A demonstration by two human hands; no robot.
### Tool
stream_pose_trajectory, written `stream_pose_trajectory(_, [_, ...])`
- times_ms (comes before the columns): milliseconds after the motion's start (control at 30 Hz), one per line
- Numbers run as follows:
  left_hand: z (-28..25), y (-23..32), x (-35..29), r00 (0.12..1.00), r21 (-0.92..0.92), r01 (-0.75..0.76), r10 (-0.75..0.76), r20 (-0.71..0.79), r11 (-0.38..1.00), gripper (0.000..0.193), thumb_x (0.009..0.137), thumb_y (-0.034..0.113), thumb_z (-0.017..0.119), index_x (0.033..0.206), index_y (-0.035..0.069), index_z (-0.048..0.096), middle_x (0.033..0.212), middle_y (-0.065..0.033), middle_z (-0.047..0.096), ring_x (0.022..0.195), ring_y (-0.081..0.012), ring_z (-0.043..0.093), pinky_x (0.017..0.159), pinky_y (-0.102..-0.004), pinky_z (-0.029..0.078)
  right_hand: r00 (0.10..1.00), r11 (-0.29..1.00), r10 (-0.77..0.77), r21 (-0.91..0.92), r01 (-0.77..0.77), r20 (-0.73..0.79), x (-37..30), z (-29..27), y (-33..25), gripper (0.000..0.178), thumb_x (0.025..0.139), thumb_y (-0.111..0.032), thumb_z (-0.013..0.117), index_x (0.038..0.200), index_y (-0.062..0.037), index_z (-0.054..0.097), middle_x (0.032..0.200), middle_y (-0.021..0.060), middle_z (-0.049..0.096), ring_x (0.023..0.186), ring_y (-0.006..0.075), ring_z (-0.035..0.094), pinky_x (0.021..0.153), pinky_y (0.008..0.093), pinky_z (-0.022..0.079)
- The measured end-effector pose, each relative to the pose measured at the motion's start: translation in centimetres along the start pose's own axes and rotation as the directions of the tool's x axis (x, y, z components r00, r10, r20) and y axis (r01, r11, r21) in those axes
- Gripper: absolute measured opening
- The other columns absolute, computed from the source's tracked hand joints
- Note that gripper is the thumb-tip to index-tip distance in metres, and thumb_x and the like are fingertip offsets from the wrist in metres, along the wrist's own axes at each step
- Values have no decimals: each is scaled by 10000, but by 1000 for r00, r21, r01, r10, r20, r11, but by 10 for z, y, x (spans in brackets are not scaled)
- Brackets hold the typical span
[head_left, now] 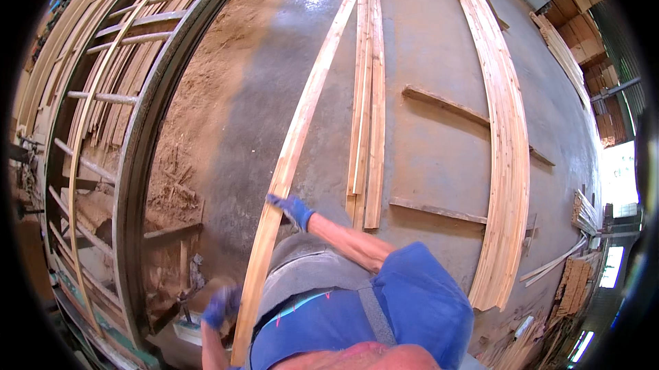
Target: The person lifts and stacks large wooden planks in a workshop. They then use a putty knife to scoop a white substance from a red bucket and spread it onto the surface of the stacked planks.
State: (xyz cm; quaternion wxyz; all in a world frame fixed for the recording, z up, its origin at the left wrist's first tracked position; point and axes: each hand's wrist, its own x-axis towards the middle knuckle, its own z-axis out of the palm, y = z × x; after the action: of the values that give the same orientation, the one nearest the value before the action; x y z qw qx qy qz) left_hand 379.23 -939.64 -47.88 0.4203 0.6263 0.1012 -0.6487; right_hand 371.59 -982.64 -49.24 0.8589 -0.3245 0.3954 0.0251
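Observation:
A long, pale wooden board (pixel 302 126) runs from beside my body up to the far end of the view. My right hand (pixel 294 211), in a blue glove, grips its right edge partway along. Left of the board's near end is my left hand (pixel 221 305), also gloved in blue. Motion smears its fingers, so I cannot tell whether they touch the board. A grey apron (pixel 302 267) covers my front and lies close against the board.
A narrow stack of boards (pixel 374 109) lies on the floor to the right. Beyond it, a wider row of planks (pixel 504 136) rests across wooden bearers (pixel 439 212). On the left stands a metal roller frame (pixel 130 164), with sawdust (pixel 182 157) beside it.

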Motion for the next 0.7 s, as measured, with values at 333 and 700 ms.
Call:
stream_pose_trajectory(333, [230, 373, 150, 929, 172, -279, 220, 296, 945, 460, 815, 396, 746, 1067, 27, 636, 823, -79, 659, 716, -193, 639, 643, -333, 544, 763, 815, 382, -579, -13, 521, -5, -23, -101, 425, 920, -440, 620, 1084, -50, 666, 822, 56, 686, 628, 134, 628, 544, 227, 467])
stream_pose_trajectory(700, [218, 382, 46, 841, 896, -18, 491, -226, 443, 665, 719, 573, 753, 995, -11, 590, 901, -294, 658, 894, -485, 625, 733, -504, 516, 944, 943, -203, 311, 117, 260, 293, -197, -387, 743, 800, -760, 552, 1189, -127, 578, 1052, 109, 682, 941, 254, 669, 809, 403, 559])
